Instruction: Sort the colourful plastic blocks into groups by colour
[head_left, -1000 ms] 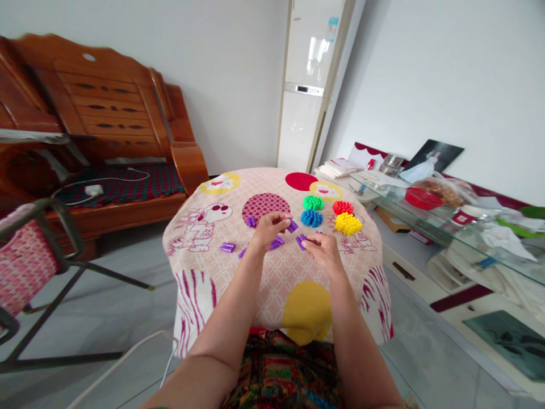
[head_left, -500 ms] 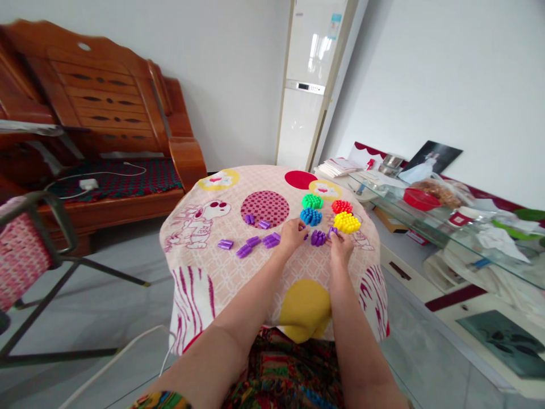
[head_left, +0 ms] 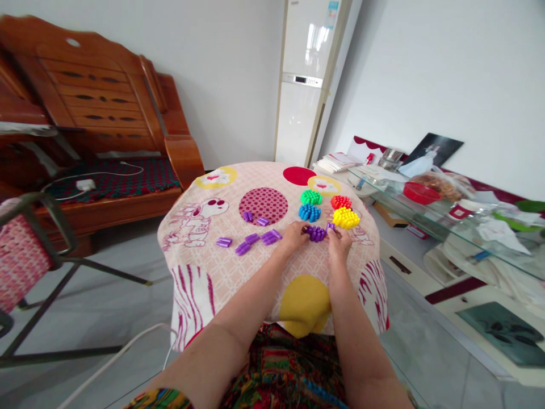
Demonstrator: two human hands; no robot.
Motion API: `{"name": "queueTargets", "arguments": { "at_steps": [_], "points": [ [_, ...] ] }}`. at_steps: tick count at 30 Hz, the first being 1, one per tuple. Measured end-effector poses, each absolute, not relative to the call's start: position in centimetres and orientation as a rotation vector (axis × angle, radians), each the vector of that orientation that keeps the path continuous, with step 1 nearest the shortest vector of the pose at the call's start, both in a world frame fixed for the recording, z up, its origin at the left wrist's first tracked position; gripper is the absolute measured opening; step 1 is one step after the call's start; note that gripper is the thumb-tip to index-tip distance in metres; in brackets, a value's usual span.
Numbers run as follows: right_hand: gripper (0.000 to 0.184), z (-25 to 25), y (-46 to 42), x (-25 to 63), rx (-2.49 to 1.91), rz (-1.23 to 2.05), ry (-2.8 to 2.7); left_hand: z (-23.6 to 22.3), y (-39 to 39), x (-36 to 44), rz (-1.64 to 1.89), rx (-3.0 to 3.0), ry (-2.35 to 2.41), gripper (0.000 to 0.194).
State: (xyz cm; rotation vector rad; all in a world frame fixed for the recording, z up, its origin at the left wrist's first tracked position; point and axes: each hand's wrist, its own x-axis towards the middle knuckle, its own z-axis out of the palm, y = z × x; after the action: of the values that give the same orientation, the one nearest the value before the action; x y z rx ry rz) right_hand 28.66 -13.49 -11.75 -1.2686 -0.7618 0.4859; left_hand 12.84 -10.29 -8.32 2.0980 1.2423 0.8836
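Note:
Small purple plastic pieces stand close together in a cluster (head_left: 315, 234) on the cloth-covered table (head_left: 238, 284). My left hand (head_left: 293, 237) is at the cluster's left end, its fingers closed on a small purple piece that is mostly hidden. At the other end, my right hand (head_left: 339, 244) pinches a short purple piece (head_left: 331, 227) between thumb and fingers. Just behind are clusters of similar pieces: blue (head_left: 309, 213), green (head_left: 311, 197), red (head_left: 341, 202) and yellow (head_left: 346, 217). Several loose purple pieces (head_left: 269, 237) lie to the left of my left hand.
A glass-topped cabinet (head_left: 404, 213) runs along the right, bearing a red bowl (head_left: 420, 193), papers and a photo. A wooden bench (head_left: 106, 113) and a metal-framed chair (head_left: 38, 255) stand at left. A tall white air conditioner (head_left: 300, 108) is behind.
My left hand has moved slightly right, bringing its fingers up against the purple cluster. My right hand still pinches its purple piece, now closer to the cluster. The view has shifted slightly.

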Motion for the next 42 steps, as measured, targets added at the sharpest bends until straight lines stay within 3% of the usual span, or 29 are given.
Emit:
{"name": "queueTargets", "arguments": {
  "at_steps": [11,22,28,34,42],
  "points": [
    [0.044,-11.6,-13.9,28.8,-1.284,0.265,-0.875,-8.0,-10.8,13.1,1.085,1.957,1.228,0.048],
    [0.036,-9.8,-15.8,27.5,-1.206,0.013,-1.29,-6.3,-12.2,13.9,1.245,1.903,0.833,0.022],
    [0.05,-9.9,-16.1,27.4,-1.256,0.116,-1.15,-6.5,-11.4,12.1,1.422,1.711,1.079,0.017],
    [0.054,-10.2,-15.7,27.6,-1.326,0.116,-1.04,-7.5,-11.4,11.3,1.205,1.878,1.414,0.026],
    [0.055,-10.2,-15.7,27.6,-1.32,0.166,-1.042,-7.7,-11.2,11.6,0.898,2.159,1.353,0.039]
  ]
}}
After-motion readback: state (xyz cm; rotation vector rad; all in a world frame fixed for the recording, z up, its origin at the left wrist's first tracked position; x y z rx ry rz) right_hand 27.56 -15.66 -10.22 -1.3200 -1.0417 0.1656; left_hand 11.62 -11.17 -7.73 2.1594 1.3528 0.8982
